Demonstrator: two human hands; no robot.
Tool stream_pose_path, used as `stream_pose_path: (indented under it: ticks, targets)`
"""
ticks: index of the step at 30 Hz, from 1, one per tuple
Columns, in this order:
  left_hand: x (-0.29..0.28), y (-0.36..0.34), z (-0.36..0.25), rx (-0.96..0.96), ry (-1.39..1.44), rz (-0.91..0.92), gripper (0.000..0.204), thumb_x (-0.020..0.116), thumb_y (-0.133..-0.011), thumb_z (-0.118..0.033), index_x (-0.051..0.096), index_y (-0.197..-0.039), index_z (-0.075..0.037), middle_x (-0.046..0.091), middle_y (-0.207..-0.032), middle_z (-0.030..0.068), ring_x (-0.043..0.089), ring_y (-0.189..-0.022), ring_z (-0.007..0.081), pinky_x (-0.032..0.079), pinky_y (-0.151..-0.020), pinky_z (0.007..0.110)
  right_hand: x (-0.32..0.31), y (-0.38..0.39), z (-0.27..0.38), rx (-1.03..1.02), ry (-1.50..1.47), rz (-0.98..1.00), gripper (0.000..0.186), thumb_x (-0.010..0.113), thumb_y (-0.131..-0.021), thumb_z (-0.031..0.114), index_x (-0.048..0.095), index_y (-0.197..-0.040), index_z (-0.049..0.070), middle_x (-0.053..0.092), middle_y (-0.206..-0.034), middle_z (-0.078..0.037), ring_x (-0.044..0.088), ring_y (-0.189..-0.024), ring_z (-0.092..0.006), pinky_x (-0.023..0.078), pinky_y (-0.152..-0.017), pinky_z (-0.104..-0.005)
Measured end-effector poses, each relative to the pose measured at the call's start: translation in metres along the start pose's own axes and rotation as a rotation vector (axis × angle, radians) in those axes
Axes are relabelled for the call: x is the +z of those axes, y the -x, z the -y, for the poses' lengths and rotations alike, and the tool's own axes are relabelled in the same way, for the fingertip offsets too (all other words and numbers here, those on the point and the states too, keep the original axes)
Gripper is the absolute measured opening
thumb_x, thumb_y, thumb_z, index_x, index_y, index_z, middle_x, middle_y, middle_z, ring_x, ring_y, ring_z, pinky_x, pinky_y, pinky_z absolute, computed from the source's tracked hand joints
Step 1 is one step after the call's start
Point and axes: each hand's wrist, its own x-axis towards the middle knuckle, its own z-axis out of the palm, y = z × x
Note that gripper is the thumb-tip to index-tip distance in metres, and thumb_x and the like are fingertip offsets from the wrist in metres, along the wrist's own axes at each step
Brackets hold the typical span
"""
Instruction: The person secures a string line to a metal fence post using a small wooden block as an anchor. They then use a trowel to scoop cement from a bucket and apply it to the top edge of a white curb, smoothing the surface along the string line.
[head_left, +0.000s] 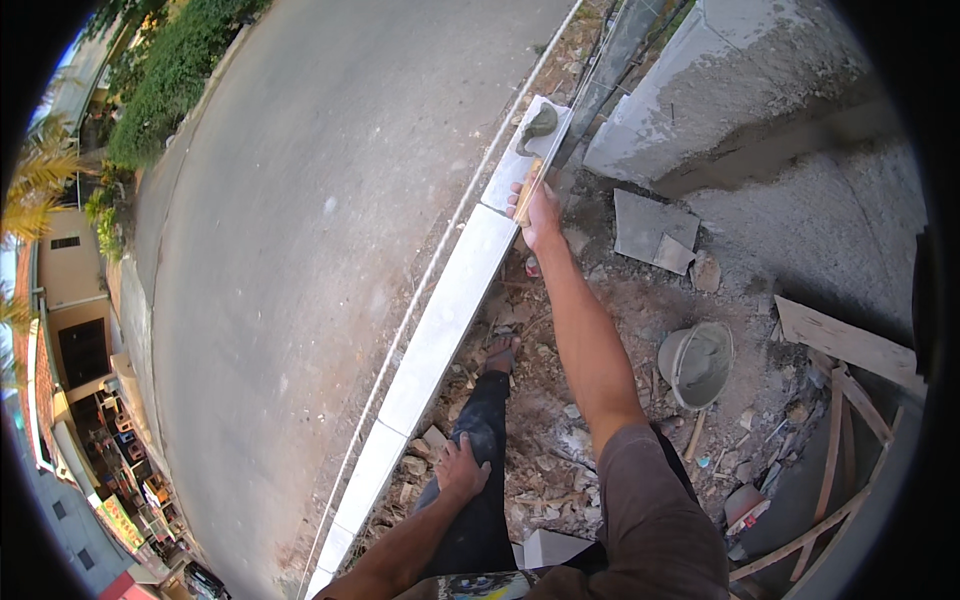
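Observation:
My right hand [541, 212] is closed round the wooden handle [527, 192] of a trowel, above the far end of a row of white blocks [450, 305]. Just beyond the handle, a lump of grey wet mortar [540, 124] sits on the last block; the trowel's blade is hard to make out there. My left hand [461, 468] lies on my dark trouser leg at the knee, fingers spread, holding nothing. Thin joints divide the blocks, and a taut string [440, 252] runs along their road side.
A bucket of grey mortar [703, 366] stands on rubble to the right. Beyond it are flat slabs [645, 230], a wooden board [845, 342] and timber struts. A rough plastered wall [735, 90] rises at the far right. The paved road [280, 250] stretches along the left.

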Motion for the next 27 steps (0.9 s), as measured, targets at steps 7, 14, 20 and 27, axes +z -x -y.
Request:
stream_pose_path:
  ticks: [7,14,20,27]
  targets:
    - [0.008,-0.007,-0.001,0.012,0.015,-0.008,0.088,0.072,-0.085,-0.043,0.027,-0.153,-0.01,0.038,-0.145,0.0209,0.04,-0.135,0.0397,0.039,-0.106,0.054,-0.015,0.059,-0.023,0.103,0.085,-0.034,0.027,0.058,-0.1,0.034,0.052,-0.104,0.008,0.052,-0.078,-0.003,0.052,-0.054,-0.0121,0.046,-0.044,-0.029]
    - [0.004,-0.005,-0.006,0.019,0.022,0.009,0.089,0.071,-0.085,-0.042,0.026,-0.154,-0.009,0.037,-0.146,0.0223,0.04,-0.134,0.0404,0.038,-0.107,0.054,-0.041,0.09,-0.015,0.167,0.244,0.042,0.025,0.061,-0.098,0.034,0.054,-0.101,0.01,0.051,-0.069,0.001,0.052,-0.05,-0.0105,0.046,-0.041,-0.0282]
    - [0.007,-0.007,-0.01,0.007,0.026,0.012,0.09,0.072,-0.084,-0.042,0.026,-0.154,-0.009,0.036,-0.148,0.0231,0.039,-0.135,0.0412,0.037,-0.108,0.054,-0.053,0.091,0.016,0.279,0.488,0.065,0.03,0.062,-0.097,0.036,0.057,-0.111,0.011,0.051,-0.069,0.001,0.051,-0.05,-0.0108,0.045,-0.041,-0.0284]
    - [0.01,-0.004,-0.008,0.005,0.052,-0.013,0.089,0.072,-0.084,-0.042,0.026,-0.154,-0.009,0.035,-0.148,0.0236,0.037,-0.137,0.0418,0.037,-0.108,0.055,-0.027,0.034,0.124,0.007,1.016,0.088,0.038,0.063,-0.095,0.037,0.059,-0.111,0.003,0.056,-0.072,-0.003,0.057,-0.052,-0.0129,0.047,-0.042,-0.03]
